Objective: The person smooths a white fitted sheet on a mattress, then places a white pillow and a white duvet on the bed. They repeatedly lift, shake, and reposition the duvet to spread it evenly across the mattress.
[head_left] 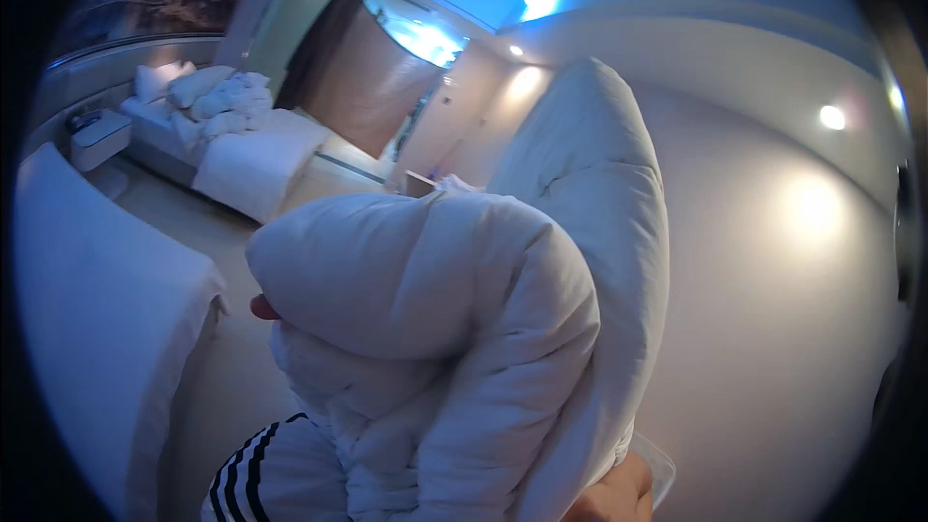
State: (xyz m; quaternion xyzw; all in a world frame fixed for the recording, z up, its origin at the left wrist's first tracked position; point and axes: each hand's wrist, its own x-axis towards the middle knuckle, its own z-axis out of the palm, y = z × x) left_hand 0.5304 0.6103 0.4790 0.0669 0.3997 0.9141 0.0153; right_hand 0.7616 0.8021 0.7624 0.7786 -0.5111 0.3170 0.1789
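Puffy white fabric duvet (pixel 503 319) rises bunched, long axis roughly upright, between the hands: left hand (pixel 262 307) only fingertips at its left edge, right hand hidden, bare right arm (pixel 619 495) at its lower right, either grip's closure impossible to tell.

Head-worn fisheye view, tilted; close behind white duvet (pixel 503 271), looking past it toward far bed (pixel 256 172)

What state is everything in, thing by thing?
Puffy white fabric duvet: bundled, folded over.
Bare hand at its left edge: mostly hidden, grip unclear.
Near white-covered bed: spread fairly smooth.
Far white bed: bedding heaped, rumpled.
Brown fabric curtain: hanging, top edge sloping.
Round ceiling light: lit.
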